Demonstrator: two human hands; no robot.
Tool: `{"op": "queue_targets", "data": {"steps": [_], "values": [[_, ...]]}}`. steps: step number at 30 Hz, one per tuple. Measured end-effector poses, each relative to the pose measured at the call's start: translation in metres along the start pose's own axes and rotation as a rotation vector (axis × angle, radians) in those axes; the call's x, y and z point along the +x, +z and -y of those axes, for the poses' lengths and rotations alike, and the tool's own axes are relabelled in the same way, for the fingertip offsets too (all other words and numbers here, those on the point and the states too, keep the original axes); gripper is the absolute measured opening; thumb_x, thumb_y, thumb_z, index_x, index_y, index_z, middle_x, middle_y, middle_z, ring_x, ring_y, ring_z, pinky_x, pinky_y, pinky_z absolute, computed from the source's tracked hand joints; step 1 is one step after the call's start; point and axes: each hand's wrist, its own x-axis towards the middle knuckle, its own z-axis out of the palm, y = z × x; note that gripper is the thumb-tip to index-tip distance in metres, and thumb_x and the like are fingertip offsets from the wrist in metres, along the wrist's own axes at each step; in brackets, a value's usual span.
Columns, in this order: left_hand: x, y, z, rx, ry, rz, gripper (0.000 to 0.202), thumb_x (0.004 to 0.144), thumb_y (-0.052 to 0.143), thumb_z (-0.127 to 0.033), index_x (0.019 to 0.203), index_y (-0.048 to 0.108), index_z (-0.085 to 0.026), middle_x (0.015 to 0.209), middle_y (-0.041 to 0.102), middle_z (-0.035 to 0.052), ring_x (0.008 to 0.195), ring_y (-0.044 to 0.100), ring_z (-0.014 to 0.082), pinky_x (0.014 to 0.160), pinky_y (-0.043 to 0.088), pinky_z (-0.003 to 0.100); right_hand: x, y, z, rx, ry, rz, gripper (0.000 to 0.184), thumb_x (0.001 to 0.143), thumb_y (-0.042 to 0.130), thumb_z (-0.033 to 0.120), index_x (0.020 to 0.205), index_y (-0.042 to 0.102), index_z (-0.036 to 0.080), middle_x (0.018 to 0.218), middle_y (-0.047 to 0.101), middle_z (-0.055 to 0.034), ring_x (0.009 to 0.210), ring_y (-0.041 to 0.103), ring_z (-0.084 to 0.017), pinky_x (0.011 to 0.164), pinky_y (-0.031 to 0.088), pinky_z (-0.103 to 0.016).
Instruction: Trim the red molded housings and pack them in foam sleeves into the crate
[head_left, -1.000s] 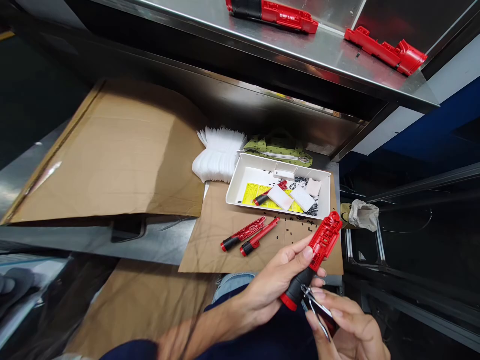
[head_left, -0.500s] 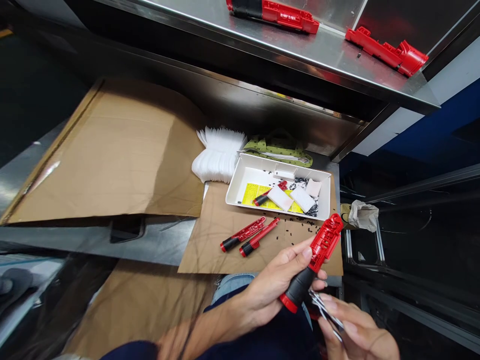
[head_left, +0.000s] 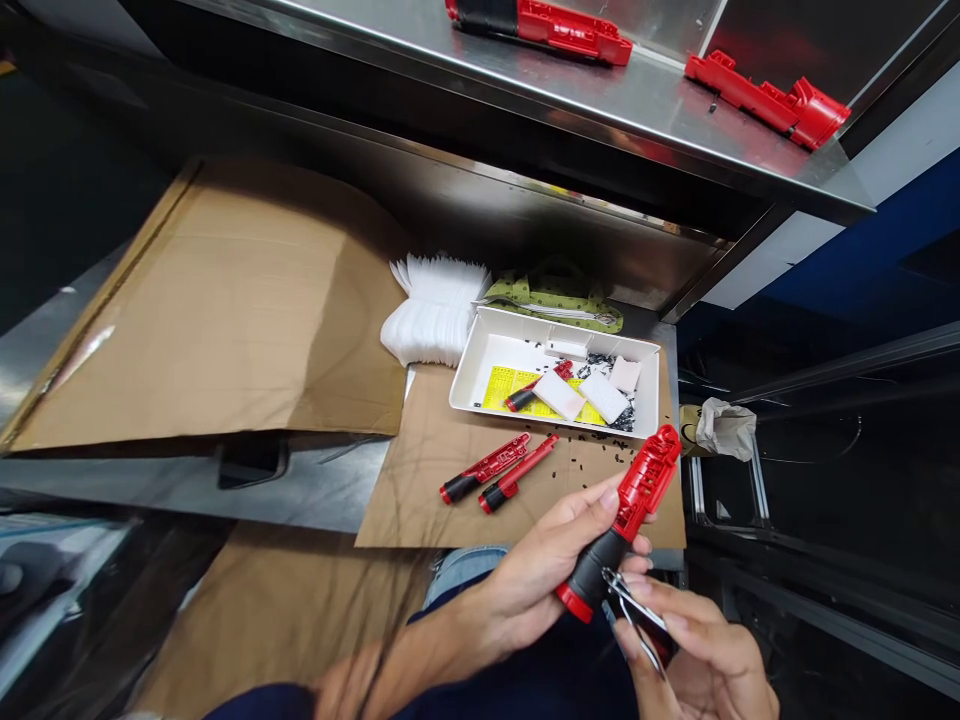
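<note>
My left hand (head_left: 544, 555) is closed around a red-and-black plastic housing half (head_left: 645, 485), its ribbed inner side facing up and its black grip end tilted toward me. In my right hand (head_left: 709, 640) is a shiny metal nail clipper (head_left: 634, 595), pinched between thumb and fingers with its arms apart. The clipper's tip lies against or just in front of the black grip; contact is hard to tell. Two slimmer red-and-black housing pieces, one ribbed side up (head_left: 487, 468) and one smooth side up (head_left: 517, 475), lie side by side on the cardboard sheet (head_left: 420, 510).
A white tray (head_left: 461, 385) holds white blocks, a red-and-black piece and small black bits. Behind it is a green pouch (head_left: 555, 300); white foam sheets (head_left: 431, 310) stand left, beside a large cardboard box (head_left: 225, 310). Red housings (head_left: 772, 98) rest on the metal shelf (head_left: 675, 130) above.
My right hand has moved slightly up and left, bringing the nail clipper's tip over the black grip. My left hand and the housing half have barely moved.
</note>
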Motion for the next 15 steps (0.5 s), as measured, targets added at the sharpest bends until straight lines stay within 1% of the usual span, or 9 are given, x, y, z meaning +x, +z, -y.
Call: {"op": "queue_targets", "data": {"steps": [2, 7, 11, 13, 15], "values": [[0.0, 0.0, 0.0, 0.017, -0.013, -0.017, 0.035, 0.079, 0.078, -0.044, 0.103, 0.074, -0.019, 0.081, 0.07, 0.0052, 0.066, 0.064, 0.0115, 0.061, 0.049, 0.017, 0.001, -0.001, -0.001, 0.006, -0.012, 0.01, 0.021, 0.079, 0.076, 0.01, 0.094, 0.064, 0.017, 0.084, 0.078, -0.0049, 0.074, 0.076, -0.02, 0.065, 0.065, -0.027], [0.003, -0.004, 0.001, 0.025, -0.019, -0.003, 0.054, 0.07, 0.084, -0.049, 0.112, 0.071, -0.018, 0.08, 0.07, 0.0038, 0.065, 0.065, 0.0114, 0.061, 0.05, 0.017, 0.001, -0.002, -0.002, -0.009, -0.003, 0.018, 0.019, 0.08, 0.075, 0.012, 0.092, 0.063, 0.019, 0.083, 0.078, -0.0053, 0.073, 0.077, -0.021, 0.06, 0.065, -0.028], [0.003, -0.005, 0.002, 0.017, -0.026, -0.01, 0.055, 0.07, 0.084, -0.049, 0.114, 0.071, -0.018, 0.08, 0.07, 0.0037, 0.064, 0.066, 0.0107, 0.061, 0.051, 0.017, 0.0, -0.001, -0.002, -0.027, -0.033, 0.034, 0.015, 0.083, 0.073, 0.014, 0.091, 0.061, 0.019, 0.08, 0.078, -0.0054, 0.07, 0.077, -0.021, 0.058, 0.064, -0.027], [0.003, -0.005, 0.002, 0.01, -0.039, 0.005, 0.056, 0.071, 0.084, -0.049, 0.116, 0.07, -0.019, 0.078, 0.07, 0.0035, 0.063, 0.066, 0.0105, 0.061, 0.052, 0.017, 0.002, -0.004, -0.002, -0.032, -0.015, 0.022, 0.014, 0.085, 0.072, 0.016, 0.092, 0.061, 0.02, 0.08, 0.078, -0.0052, 0.072, 0.077, -0.021, 0.057, 0.064, -0.027], [0.003, -0.004, 0.002, -0.019, -0.037, 0.017, 0.052, 0.07, 0.085, -0.047, 0.111, 0.072, -0.018, 0.079, 0.07, 0.0031, 0.065, 0.066, 0.0101, 0.063, 0.054, 0.017, 0.004, -0.011, -0.004, -0.01, -0.01, 0.026, 0.015, 0.086, 0.072, 0.018, 0.096, 0.061, 0.023, 0.079, 0.077, -0.004, 0.071, 0.077, -0.022, 0.052, 0.063, -0.027]]}}
